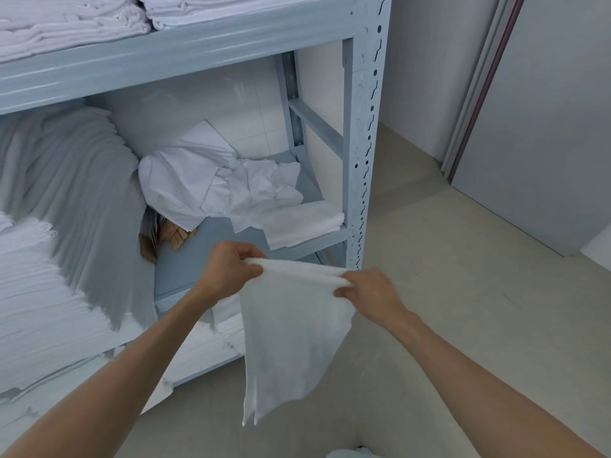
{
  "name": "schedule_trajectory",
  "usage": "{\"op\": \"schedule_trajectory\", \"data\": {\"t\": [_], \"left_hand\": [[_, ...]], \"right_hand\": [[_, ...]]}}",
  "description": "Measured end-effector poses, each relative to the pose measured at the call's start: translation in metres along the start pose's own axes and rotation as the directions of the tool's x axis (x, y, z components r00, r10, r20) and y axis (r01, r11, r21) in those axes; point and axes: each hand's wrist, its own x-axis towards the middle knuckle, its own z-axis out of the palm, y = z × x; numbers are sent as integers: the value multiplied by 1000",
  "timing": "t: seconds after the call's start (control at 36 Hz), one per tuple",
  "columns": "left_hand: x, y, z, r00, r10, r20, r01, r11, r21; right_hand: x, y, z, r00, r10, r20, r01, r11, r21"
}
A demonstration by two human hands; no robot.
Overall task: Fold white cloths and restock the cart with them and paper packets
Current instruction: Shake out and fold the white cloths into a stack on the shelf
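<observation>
Both hands are holding up a white cloth (291, 328) in front of the grey shelf rack (362, 133). The left hand (228, 271) is pinching its top left corner, and the right hand (372, 294) is pinching its top right corner. The cloth is hanging down, doubled over. A messy pile of cloths (211, 183) is lying on the rack's middle shelf, behind the hands.

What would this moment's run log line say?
step: folding | left hand: pinches white cloth | right hand: pinches same edge | cloth: hangs doubled

- We see soft, even, cool daylight with no glare.
- Faint shadows lie under the shelf (185, 57).
- The stacked linens (49, 292) at left are smeared; edges bow from wide-angle distortion.
</observation>
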Motion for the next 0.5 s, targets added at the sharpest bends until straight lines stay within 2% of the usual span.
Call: {"op": "schedule_trajectory", "data": {"t": [0.08,0.19,0.28,0.39,0.5], "left_hand": [[-1,-8,-4,1000,14,-5,-13,998,58],[2,-3,1,994,70,-79,-65,996,56],[7,10,8,988,122,-94,-116,991,69],[13,26,12,985,143,-100,-139,989,42],[19,41,17,982,159,-104,-158,987,15]], "right_hand": [[10,7,-28,980,-97,-177,68,985,-159],[13,8,-48,917,-143,-373,75,979,-190],[17,8,-58,934,-84,-347,-7,968,-252],[19,13,-68,948,-89,-304,-42,916,-398],[18,11,-75,964,41,-263,-160,880,-448]]}}
